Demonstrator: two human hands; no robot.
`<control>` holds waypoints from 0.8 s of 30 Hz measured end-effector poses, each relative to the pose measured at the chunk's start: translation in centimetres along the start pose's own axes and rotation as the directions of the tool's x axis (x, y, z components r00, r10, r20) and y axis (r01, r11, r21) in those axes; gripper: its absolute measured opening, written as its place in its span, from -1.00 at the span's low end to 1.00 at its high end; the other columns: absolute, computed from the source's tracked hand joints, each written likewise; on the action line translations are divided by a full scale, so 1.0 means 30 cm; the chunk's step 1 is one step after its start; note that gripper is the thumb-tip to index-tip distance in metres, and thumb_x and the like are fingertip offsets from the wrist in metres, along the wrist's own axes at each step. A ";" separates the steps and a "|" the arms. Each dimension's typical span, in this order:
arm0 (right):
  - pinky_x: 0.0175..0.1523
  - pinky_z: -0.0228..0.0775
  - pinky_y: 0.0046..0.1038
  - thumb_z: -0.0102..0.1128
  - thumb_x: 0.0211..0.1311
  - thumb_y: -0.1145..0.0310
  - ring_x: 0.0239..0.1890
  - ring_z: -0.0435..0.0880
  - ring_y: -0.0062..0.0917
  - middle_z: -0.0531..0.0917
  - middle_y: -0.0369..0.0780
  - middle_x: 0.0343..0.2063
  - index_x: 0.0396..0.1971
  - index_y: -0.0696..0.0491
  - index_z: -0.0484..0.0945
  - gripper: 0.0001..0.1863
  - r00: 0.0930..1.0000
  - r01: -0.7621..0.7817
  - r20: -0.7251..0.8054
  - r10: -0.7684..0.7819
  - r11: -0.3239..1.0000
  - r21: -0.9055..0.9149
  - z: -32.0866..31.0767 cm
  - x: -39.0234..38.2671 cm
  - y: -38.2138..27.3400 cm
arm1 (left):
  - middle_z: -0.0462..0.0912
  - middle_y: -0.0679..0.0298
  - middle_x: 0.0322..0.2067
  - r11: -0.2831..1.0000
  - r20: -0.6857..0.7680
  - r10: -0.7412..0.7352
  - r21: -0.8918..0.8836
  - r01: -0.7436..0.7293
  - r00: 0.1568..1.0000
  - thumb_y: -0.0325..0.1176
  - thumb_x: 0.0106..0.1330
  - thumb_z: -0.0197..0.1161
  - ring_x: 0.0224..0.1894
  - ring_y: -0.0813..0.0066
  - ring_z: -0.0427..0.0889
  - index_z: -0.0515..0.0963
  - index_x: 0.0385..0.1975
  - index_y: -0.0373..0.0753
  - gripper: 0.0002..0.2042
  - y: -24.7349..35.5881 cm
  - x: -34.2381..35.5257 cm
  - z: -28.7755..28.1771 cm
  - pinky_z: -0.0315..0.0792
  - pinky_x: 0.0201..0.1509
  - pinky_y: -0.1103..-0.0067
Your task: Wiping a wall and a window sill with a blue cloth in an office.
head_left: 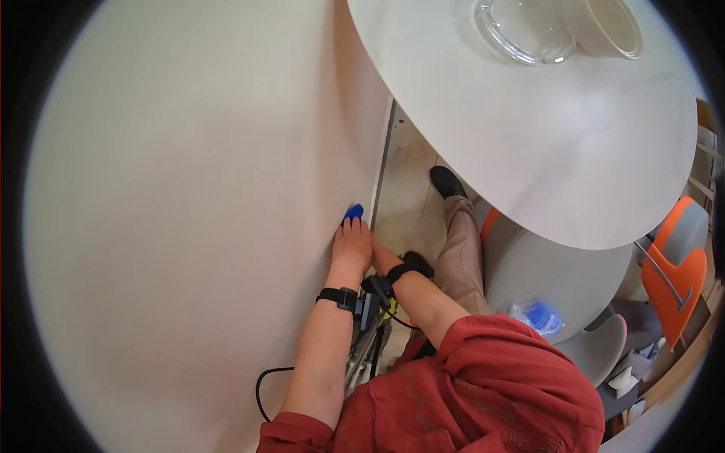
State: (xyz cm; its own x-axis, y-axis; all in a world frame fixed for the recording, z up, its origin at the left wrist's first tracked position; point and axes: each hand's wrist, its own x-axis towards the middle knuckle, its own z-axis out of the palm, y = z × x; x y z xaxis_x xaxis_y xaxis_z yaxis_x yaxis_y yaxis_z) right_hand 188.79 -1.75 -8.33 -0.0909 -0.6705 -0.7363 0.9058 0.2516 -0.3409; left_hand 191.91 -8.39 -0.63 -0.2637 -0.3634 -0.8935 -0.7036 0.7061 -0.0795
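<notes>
My left hand (352,243) is up against the broad pale wall (204,226), close to its right edge. Its fingers are bent over a small flat blue piece (353,213) with a rounded end, pressed to that surface; whether it is a cloth, a sponge or a scraper I cannot make out. Right beside it, my right hand (374,255) is mostly hidden behind the left one. The right fingers do not show, nor whether they also touch the blue piece.
Above right stands a round white table (483,136) with a clear glass dish (521,34) and a white pot (608,26). Below it are a grey seat (563,264) with a blue item in clear plastic (540,315) and an orange-grey chair (676,264). A black cable (260,385) hangs beside my left arm.
</notes>
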 end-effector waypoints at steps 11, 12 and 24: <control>0.13 0.34 -0.42 -0.20 0.42 0.12 -0.03 0.50 -0.37 0.50 -0.13 -0.02 0.14 0.09 0.29 -0.56 0.976 0.215 0.042 -0.212 0.934 -0.286 0.065 0.256 -0.190 | 0.15 0.04 0.31 0.984 -0.665 0.016 -0.120 -0.129 0.746 -0.55 0.12 0.07 0.37 0.14 0.09 0.13 0.28 -0.36 -0.37 0.047 0.010 -0.155 0.00 0.41 0.31; 0.13 0.35 -0.42 -0.16 0.41 0.10 -0.02 0.50 -0.38 0.50 -0.12 -0.02 0.15 0.10 0.29 -0.54 0.972 0.223 -0.007 -0.234 0.935 -0.277 0.069 0.300 -0.256 | 0.15 0.04 0.31 0.983 -0.687 0.022 -0.115 -0.139 0.726 -0.55 0.12 0.07 0.37 0.14 0.09 0.13 0.28 -0.36 -0.37 0.069 0.000 -0.209 0.00 0.41 0.31; 0.37 0.01 -0.39 -0.17 0.37 0.33 0.36 0.09 -0.24 -0.08 -0.09 0.38 0.36 0.05 -0.03 -0.40 0.667 0.701 0.420 -0.616 0.326 -0.634 0.364 -0.108 -0.231 | 0.20 -0.10 0.25 0.993 -0.900 0.006 -0.044 -0.105 0.437 -0.52 0.12 0.11 0.34 -0.02 0.12 0.17 0.24 -0.39 -0.39 -0.058 -0.433 -0.142 0.01 0.37 0.19</control>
State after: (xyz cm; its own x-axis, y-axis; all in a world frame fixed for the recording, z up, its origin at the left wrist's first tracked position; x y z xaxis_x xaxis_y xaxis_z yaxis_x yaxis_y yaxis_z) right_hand 187.34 -8.93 2.81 -0.4441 -0.8953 -0.0351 -0.0313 0.0547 -0.9980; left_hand 193.74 -7.48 13.01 -0.7131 -0.7010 0.0068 -0.7004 0.7129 0.0347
